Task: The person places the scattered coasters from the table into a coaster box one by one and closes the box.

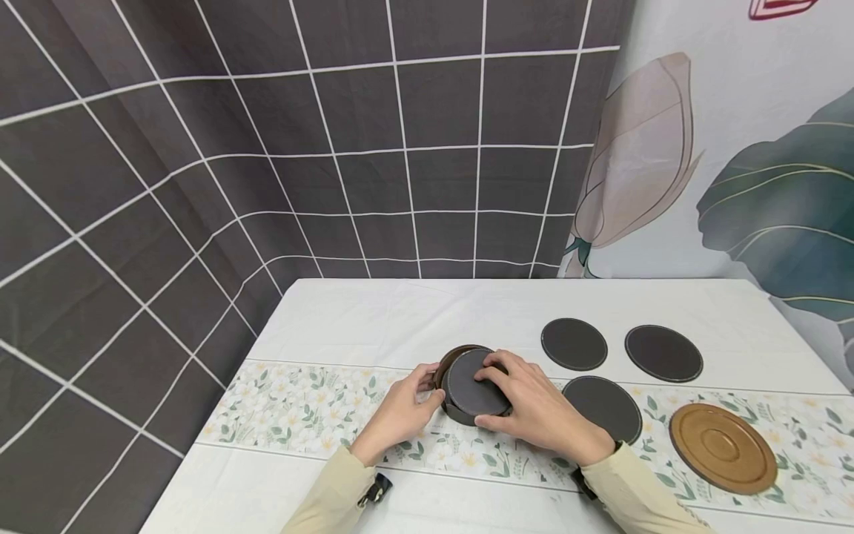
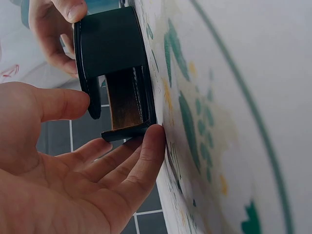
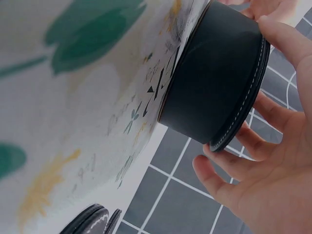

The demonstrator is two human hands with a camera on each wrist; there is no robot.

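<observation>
A round dark leather coaster holder [image 1: 459, 415] stands on the table, with a slot in its side wall [image 2: 112, 44] in the left wrist view. On its top lies a black round coaster [image 1: 477, 382] with pale edge stitching, off-centre, so part of the brown inside shows at the far left. My left hand [image 1: 400, 408] holds the holder's left side, fingers at its base and thumb against the coaster's edge. From the right, my right hand [image 1: 534, 408] grips the coaster, fingertips on its top and edge. Whether more coasters lie inside is hidden.
Three black round coasters lie to the right: one far [image 1: 574, 344], one farther right [image 1: 663, 353], one beside my right wrist [image 1: 603, 408]. A brown ringed disc [image 1: 723, 449] lies at the right. A floral runner [image 1: 287, 408] crosses the white table; a dark gridded curtain [image 1: 360, 178] hangs behind.
</observation>
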